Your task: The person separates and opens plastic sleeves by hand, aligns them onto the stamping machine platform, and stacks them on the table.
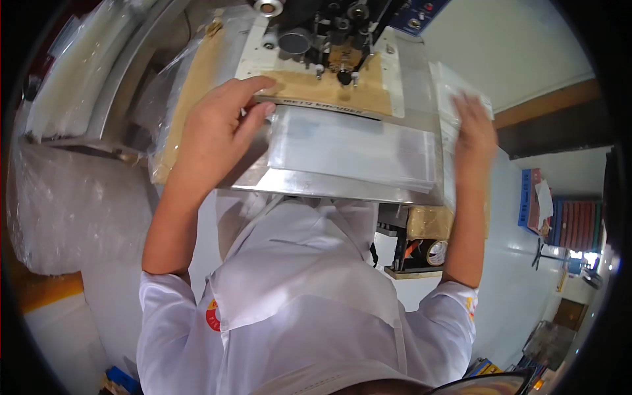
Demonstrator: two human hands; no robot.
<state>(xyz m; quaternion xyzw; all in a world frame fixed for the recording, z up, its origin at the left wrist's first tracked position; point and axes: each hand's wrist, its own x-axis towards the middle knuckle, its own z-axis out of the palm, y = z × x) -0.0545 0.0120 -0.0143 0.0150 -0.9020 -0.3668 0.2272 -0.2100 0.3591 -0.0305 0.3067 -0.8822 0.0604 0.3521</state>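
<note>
My left hand (224,122) is at the left front edge of a machine (336,56) marked "METO ENCODER". Its thumb and forefinger are apart, with the fingertips by the machine's front plate and the left corner of a stack of clear plastic bags (352,145). That stack lies flat on a metal ledge (329,184) in front of the machine. To the right, my right hand (475,135) is smeared by motion over another pile of clear plastic bags (446,99). Whether it holds anything does not show.
Plastic-wrapped bundles (79,85) rest on a metal shelf at left, above a large plastic sack (66,210). A tape roll (436,253) sits in a box below the ledge. Folders (573,224) stand at far right. A blue control panel (418,16) is behind the machine.
</note>
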